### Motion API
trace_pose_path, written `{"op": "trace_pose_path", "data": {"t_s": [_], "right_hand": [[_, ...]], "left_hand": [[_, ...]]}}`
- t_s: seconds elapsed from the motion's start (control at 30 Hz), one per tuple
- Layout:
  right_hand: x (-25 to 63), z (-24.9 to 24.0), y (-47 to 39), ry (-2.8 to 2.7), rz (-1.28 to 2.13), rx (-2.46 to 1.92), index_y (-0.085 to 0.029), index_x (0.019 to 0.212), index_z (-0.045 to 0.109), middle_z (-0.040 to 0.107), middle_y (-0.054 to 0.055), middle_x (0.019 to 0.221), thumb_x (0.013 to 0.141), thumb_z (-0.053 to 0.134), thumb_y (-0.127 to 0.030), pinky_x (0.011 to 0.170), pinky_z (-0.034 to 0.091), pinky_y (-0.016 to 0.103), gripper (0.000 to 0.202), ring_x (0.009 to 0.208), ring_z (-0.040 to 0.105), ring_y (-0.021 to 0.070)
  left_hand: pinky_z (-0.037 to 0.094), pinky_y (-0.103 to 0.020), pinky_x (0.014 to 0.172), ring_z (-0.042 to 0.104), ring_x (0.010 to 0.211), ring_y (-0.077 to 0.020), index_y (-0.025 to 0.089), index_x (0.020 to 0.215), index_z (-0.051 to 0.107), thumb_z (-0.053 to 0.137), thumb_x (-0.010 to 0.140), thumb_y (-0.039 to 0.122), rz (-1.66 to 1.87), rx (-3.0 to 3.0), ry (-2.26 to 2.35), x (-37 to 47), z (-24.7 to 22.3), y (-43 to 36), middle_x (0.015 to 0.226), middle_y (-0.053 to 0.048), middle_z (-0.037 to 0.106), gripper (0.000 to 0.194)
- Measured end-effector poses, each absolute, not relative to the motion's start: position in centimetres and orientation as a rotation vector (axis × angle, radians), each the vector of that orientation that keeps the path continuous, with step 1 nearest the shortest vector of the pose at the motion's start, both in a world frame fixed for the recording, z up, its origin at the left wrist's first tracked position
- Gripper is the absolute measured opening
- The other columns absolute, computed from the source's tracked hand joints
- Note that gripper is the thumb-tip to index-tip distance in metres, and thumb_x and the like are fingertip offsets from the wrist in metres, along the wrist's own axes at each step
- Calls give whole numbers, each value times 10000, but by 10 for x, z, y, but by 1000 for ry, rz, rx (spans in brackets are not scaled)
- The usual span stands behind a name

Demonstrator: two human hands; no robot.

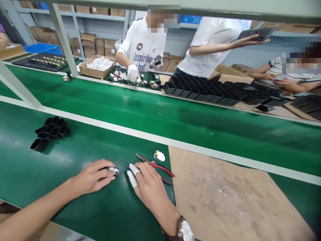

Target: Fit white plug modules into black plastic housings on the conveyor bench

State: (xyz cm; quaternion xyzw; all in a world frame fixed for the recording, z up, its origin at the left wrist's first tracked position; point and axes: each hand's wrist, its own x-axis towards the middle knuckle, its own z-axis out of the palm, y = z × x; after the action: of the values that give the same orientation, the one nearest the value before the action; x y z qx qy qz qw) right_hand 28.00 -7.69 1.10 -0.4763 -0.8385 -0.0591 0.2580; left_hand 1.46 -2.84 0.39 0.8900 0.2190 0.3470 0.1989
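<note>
My left hand (100, 175) is closed round a small black housing (114, 170) with a white part inside its open end. To its right, my right hand (146, 182) has white finger covers on two fingers, which hold thin metal tweezers whose tips point up and left. Pliers with red and black handles (163, 168) lie beside and partly under the right hand. Just beyond them sits a small assembly (159, 156) with a white top and a green edge.
Black empty housings (51, 130) stand grouped at the left. A brown board (225, 190) covers the right side. A white rail (107, 129) separates my bench from the green belt (155, 110). Across it, people work near a box of white parts (96, 67) and black housings (200, 88).
</note>
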Motion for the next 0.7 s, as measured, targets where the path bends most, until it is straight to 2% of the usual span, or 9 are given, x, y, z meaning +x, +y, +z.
{"op": "trace_pose_path", "data": {"t_s": [0.07,0.13,0.2,0.27,0.3,0.4,0.47,0.6,0.7], "right_hand": [[286,8,-76,-2287,-214,-1391,-132,1135,669,660,134,1000,1022,543,-151,745,567,432,170,884,641,289],[290,4,-76,-2311,-225,-1446,-138,1060,667,648,139,1007,982,553,-111,756,574,434,140,897,644,298],[292,2,-77,-2339,-209,-1470,-165,970,653,639,131,985,917,559,-42,762,574,429,163,884,640,294],[291,4,-79,-2353,-173,-1454,-192,901,631,632,117,953,873,545,1,741,564,416,213,855,627,281],[289,6,-80,-2349,-135,-1425,-196,905,628,632,112,956,875,536,1,726,558,405,219,852,621,272],[280,17,-84,-2260,41,-1292,-188,1066,639,625,97,1004,952,498,-55,672,539,362,225,869,611,239],[274,24,-88,-2217,99,-1211,-188,1134,628,615,91,1020,977,484,-72,602,499,332,243,873,599,226],[266,29,-96,-2278,-35,-1153,-215,886,595,597,104,996,933,491,-42,483,365,317,207,859,552,238],[264,28,-98,-2337,-63,-1174,-223,801,555,589,111,997,910,500,-40,477,361,326,220,874,540,247]], "left_hand": [[640,-359,894,752,1057,-235,218,1214,642,652,1024,146,944,2504,666,14,3,-30,1214,-116,726,203],[627,-389,952,723,1156,-262,232,1314,607,667,1027,206,863,2495,775,12,2,-31,1316,-131,690,294],[620,-410,977,687,1221,-287,254,1493,490,746,984,320,729,2414,886,9,5,-30,1444,-156,616,574],[624,-401,950,695,1161,-274,278,1591,380,830,906,407,589,2305,934,8,8,-28,1472,-153,594,830],[624,-388,927,704,1105,-258,290,1583,397,848,885,421,539,2266,935,7,10,-27,1427,-133,625,841],[602,-364,890,706,1011,-237,274,1400,585,823,909,411,522,2249,896,9,12,-24,1202,-75,718,563],[585,-367,865,694,985,-244,239,1306,622,820,911,437,609,2291,858,11,10,-24,1121,-78,726,484],[559,-381,802,663,909,-247,212,1274,589,839,857,575,781,2399,842,15,3,-25,1066,-94,708,606],[548,-375,786,654,913,-248,212,1275,568,832,842,613,811,2447,852,16,2,-25,1068,-97,691,647]]}}
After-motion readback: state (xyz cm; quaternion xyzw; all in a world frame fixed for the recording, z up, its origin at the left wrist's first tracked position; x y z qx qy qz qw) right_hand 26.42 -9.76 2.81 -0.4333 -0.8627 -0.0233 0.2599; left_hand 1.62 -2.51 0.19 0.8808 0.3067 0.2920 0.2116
